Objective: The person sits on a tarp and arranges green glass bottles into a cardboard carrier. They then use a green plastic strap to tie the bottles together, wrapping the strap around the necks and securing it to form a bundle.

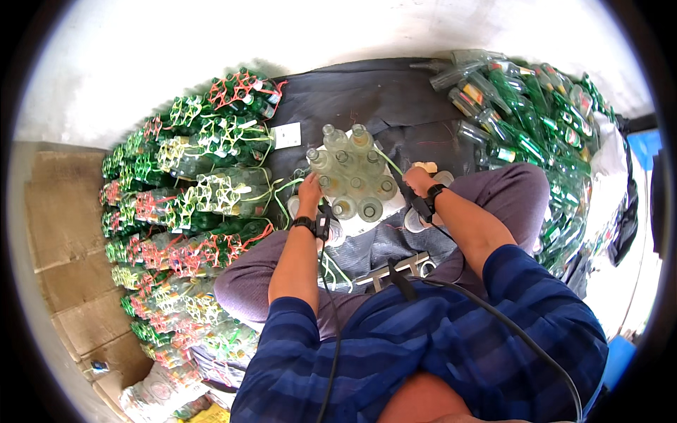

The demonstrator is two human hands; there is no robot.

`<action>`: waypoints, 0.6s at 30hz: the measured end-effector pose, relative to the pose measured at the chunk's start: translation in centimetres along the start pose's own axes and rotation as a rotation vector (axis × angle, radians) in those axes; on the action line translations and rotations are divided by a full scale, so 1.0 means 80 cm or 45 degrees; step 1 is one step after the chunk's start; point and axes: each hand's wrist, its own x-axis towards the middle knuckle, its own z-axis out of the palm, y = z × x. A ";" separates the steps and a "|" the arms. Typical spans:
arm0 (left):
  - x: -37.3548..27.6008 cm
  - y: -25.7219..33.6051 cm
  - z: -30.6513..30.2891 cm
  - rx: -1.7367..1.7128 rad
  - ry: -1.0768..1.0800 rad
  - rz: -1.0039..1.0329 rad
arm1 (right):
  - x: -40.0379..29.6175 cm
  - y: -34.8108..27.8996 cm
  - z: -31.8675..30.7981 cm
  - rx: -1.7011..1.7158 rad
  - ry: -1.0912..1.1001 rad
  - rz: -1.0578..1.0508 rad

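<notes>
Several clear glass bottles (357,184) stand upright in a tight cluster between my hands, on a white sheet (389,207) on the floor. My right hand (419,181) grips a pale green plastic strip (390,162), which runs taut from the cluster's right side. On the cluster's left, my left hand (309,189) is against the side of a bottle. Its fingertips are partly hidden, so whether it holds a strand cannot be told. A loose green strip (285,191) loops on the floor just left of that hand.
Tied bundles of bottles (232,193) are stacked along the left. Loose green and clear bottles (521,119) lie heaped at the right. Black sheeting (338,95) covers the floor up to a white wall (328,31). A small white card (287,135) lies beside the bundles.
</notes>
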 end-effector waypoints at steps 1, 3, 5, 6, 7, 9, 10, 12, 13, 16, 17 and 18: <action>-0.012 -0.009 0.002 -0.132 0.052 -0.214 | -0.004 -0.005 0.006 0.033 0.039 0.022; -0.041 -0.020 0.000 0.185 0.099 -0.039 | -0.010 -0.016 0.017 0.126 0.012 0.081; -0.080 -0.024 0.012 0.626 0.206 0.262 | -0.019 -0.025 0.024 -0.049 0.094 -0.026; -0.100 -0.021 0.018 0.709 0.213 0.320 | -0.021 -0.032 0.026 -0.089 0.137 -0.053; -0.124 -0.017 0.025 0.800 0.195 0.238 | -0.024 -0.036 0.026 -0.150 0.093 -0.023; -0.156 -0.003 0.040 0.916 0.158 0.152 | -0.032 -0.047 0.026 -0.195 0.131 -0.034; -0.169 0.004 0.046 0.943 0.138 0.146 | -0.034 -0.051 0.024 -0.217 0.094 -0.045; -0.194 0.015 0.054 0.965 0.080 0.133 | -0.041 -0.060 0.023 -0.345 -0.003 -0.088; -0.206 0.019 0.060 1.031 0.120 0.120 | -0.044 -0.064 0.024 -0.371 -0.037 -0.110; -0.235 0.027 0.072 1.125 0.098 -0.035 | -0.049 -0.080 0.027 -0.421 -0.231 -0.177; -0.247 0.028 0.076 1.148 0.078 -0.033 | -0.051 -0.087 0.030 -0.364 -0.156 -0.176; -0.256 0.029 0.079 1.166 0.045 -0.045 | -0.053 -0.093 0.034 -0.332 -0.103 -0.147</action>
